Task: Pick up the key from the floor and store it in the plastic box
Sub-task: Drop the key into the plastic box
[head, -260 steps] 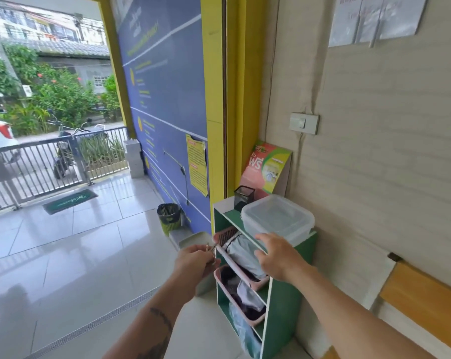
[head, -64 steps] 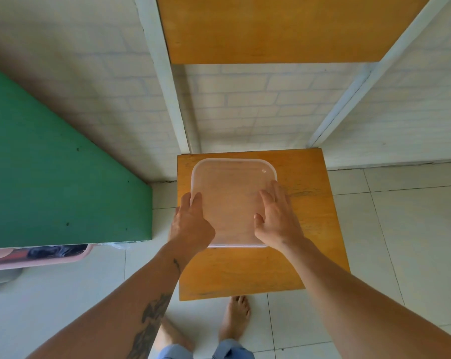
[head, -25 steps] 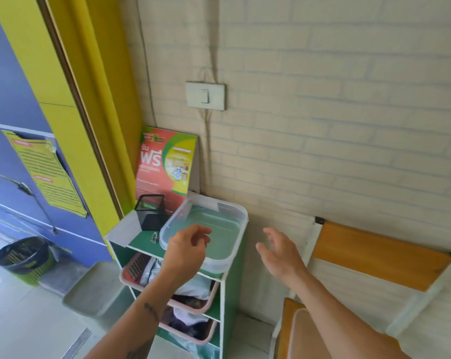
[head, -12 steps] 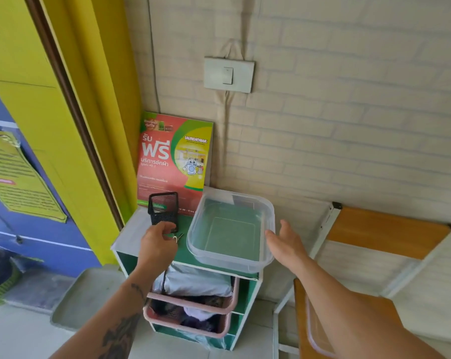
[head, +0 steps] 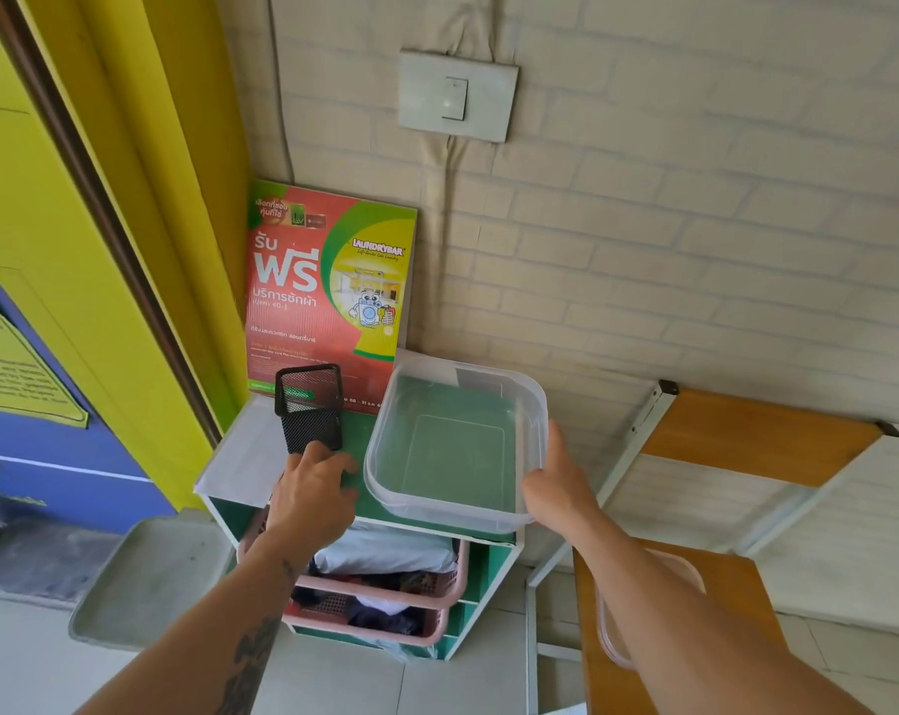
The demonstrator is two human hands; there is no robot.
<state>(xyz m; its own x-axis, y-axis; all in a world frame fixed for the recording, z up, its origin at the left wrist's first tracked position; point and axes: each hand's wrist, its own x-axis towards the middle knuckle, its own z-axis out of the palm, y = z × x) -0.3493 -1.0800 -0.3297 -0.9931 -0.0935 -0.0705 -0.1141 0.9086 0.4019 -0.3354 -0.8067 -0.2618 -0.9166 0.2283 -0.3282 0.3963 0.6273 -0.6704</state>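
The clear plastic box (head: 452,446) stands open and empty on top of the green shelf unit (head: 246,456). My right hand (head: 555,482) grips the box's right wall, thumb up along the rim. My left hand (head: 313,495) rests knuckles-up on the shelf top just left of the box, fingers bent down onto the surface. The key is hidden under that hand, so I cannot tell whether the fingers hold it. The box's clear lid (head: 609,637) lies on the wooden chair seat at the lower right, mostly behind my right forearm.
A black mesh holder (head: 308,405) stands just beyond my left hand. A red and green poster (head: 328,291) leans on the brick wall. Pink baskets (head: 385,590) of cloth fill the shelves. A wooden chair (head: 746,436) is on the right, a grey tray (head: 143,575) on the floor.
My left hand has come down over the spot on the shelf top where the key lay, covering it. My right hand has closed on the box's right side. The view has moved closer.
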